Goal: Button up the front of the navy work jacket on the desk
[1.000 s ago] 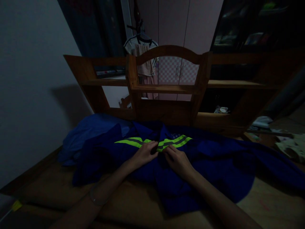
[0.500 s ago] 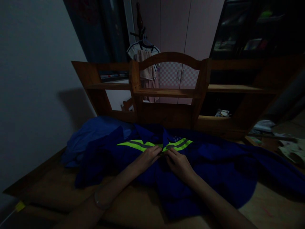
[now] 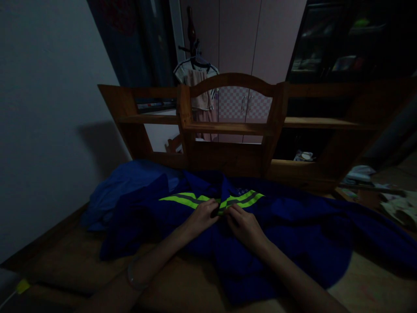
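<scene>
A dark blue work jacket lies spread over the wooden surface, its collar toward the headboard. A yellow-green and grey reflective stripe crosses its chest. At the front opening, my left hand pinches the left edge of the cloth by the stripe. My right hand has its fingers closed on the other front edge, just beside the left one. The fingertips nearly meet; any fastener between them is too small and dark to make out. A band circles my left wrist.
Behind the jacket rises a wooden headboard with shelves. A lighter blue cloth bundle sits at the left by the wall. Clothes hang on a stand beyond. Papers or cloth lie at the far right.
My left hand's fingers have shifted slightly at the jacket's opening, with a small gap now showing beneath them. My right hand stays almost in place. The jacket lies as before.
</scene>
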{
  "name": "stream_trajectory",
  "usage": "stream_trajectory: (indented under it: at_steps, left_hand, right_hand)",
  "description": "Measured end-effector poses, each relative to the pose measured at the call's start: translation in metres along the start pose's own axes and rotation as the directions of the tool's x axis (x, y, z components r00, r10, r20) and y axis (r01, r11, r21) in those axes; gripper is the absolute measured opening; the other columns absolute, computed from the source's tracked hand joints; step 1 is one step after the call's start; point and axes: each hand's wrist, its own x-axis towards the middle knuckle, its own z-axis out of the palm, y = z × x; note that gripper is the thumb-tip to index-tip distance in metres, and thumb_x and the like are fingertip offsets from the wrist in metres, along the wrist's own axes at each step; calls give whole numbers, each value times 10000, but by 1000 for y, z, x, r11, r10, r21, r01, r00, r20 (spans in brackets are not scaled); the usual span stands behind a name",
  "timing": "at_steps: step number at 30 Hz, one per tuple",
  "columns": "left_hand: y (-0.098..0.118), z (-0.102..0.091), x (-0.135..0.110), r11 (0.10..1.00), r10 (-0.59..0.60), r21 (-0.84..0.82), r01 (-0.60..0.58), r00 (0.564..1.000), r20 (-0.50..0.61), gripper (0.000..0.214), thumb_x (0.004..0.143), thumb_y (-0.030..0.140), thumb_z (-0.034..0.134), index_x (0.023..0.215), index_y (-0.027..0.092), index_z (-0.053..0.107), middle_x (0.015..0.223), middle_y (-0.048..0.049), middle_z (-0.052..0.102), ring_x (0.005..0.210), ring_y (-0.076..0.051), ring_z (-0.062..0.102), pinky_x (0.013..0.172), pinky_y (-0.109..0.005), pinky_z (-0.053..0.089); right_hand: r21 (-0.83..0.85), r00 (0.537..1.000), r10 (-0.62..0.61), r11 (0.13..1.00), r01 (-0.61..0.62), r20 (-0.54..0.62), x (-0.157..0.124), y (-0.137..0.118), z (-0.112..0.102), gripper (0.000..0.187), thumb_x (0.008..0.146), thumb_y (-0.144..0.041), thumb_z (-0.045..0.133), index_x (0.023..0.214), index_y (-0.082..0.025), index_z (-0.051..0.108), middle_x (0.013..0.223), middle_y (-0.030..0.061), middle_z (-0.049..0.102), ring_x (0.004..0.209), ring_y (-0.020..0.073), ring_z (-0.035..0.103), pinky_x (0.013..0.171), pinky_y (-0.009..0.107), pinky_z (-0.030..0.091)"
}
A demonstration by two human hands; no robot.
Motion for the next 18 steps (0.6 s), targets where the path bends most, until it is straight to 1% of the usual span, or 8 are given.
stream_trajectory:
  at_steps: [3, 8, 12, 18]
  left_hand:
    - [2, 2, 0, 999, -35, 40, 36, 999, -31, 84, 791, 198, 606, 790, 169, 527, 849, -15, 554, 779, -147, 550, 644, -239, 379]
    - [7, -1, -1, 980, -27, 194, 36, 998, -50, 147, 764, 277, 648, 813, 186, 545, 869, -15, 595, 809, -181, 561, 709, -287, 376]
    - [9, -2, 0, 986, -32, 165, 40, 998, -52, 135, 772, 275, 627, 835, 192, 541, 864, -14, 607, 834, -183, 575, 704, -276, 391]
    - [11, 4, -1, 978, -113, 164, 132, 986, -122, 159, 773, 301, 593, 859, 185, 526, 909, -40, 612, 837, -198, 590, 687, -275, 420]
  right_hand:
    - [-1, 1000, -2, 1000, 2, 3, 0, -1, -1, 162, 925, -150, 429, 1023, -218, 537, 990, 32, 561, 828, 141, 579, 704, 230, 439]
    - [-9, 1000, -2, 1000, 2, 0, 0, -2, -2, 158, 924, -151, 428, 1014, -216, 541, 983, 35, 569, 828, 145, 587, 699, 233, 445]
    - [-9, 1000, -11, 1000, 11, -9, 0, -1, -1, 155, 929, -160, 421, 1000, -208, 550, 964, 43, 573, 813, 146, 589, 694, 236, 452]
    - [13, 1000, -12, 1000, 13, -9, 1, -2, -2, 173, 930, -156, 419, 1010, -212, 562, 968, 43, 579, 820, 141, 589, 713, 233, 457]
